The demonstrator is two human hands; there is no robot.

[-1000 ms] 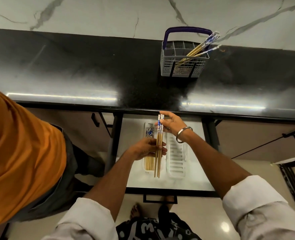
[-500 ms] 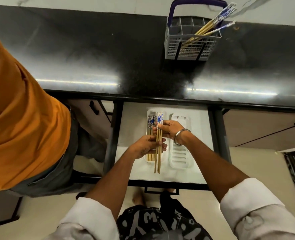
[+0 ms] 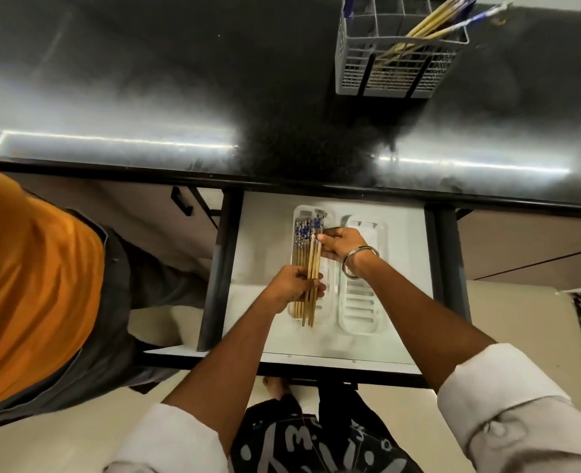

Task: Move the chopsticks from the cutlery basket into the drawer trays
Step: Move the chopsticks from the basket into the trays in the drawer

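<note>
Chopsticks (image 3: 312, 268) held between both hands (image 3: 294, 285) over left tray (image 3: 328, 302).

Kitchen: black countertop (image 3: 145, 80), cutlery basket (image 3: 389, 71), drawer (image 3: 265, 233).

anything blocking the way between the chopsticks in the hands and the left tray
Nothing visible does. The held chopsticks, gripped by the left hand and right hand, hang right over the left tray. Chopsticks already lying there fill only its left part.

Cutlery basket (image 3: 389, 68) handle and chopstick tips (image 3: 466, 1) beyond the top edge.
</note>
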